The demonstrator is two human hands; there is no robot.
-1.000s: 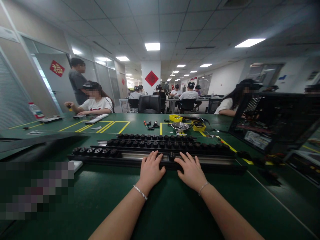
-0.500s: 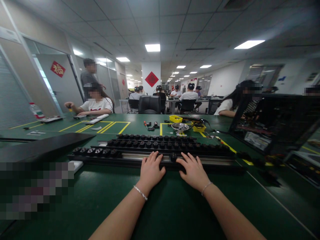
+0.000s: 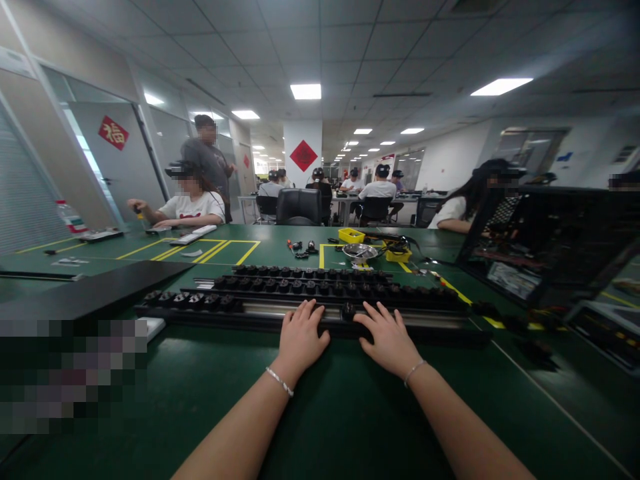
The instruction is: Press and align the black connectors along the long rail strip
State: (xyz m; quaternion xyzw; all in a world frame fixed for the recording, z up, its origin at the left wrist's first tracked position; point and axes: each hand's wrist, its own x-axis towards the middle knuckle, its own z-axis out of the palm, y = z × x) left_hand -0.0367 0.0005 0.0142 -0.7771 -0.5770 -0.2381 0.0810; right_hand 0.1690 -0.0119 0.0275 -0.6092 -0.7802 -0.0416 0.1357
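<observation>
Front rail (image 3: 215, 321) looks part-filled: module grp (image 3: 193, 301) at L end, lone module (image 3: 349, 311) mid-rail, metal strip (image 3: 263, 311) showing betw. L hand (image 3: 303, 335) at rail, fingers wide; R hand (image 3: 387, 333) also spread, index nr lone module, no pinch visible. Rows (image 3: 311, 287) behind rail look fuller.

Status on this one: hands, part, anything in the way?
Left hand open over front rail. Right hand open beside lone black module, contact unclear. Close behind that rail: rows of black modules.

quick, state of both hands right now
Left hand: open, at the front rail, nothing visibly held.
Right hand: open, beside a black module; touch unclear.
</observation>
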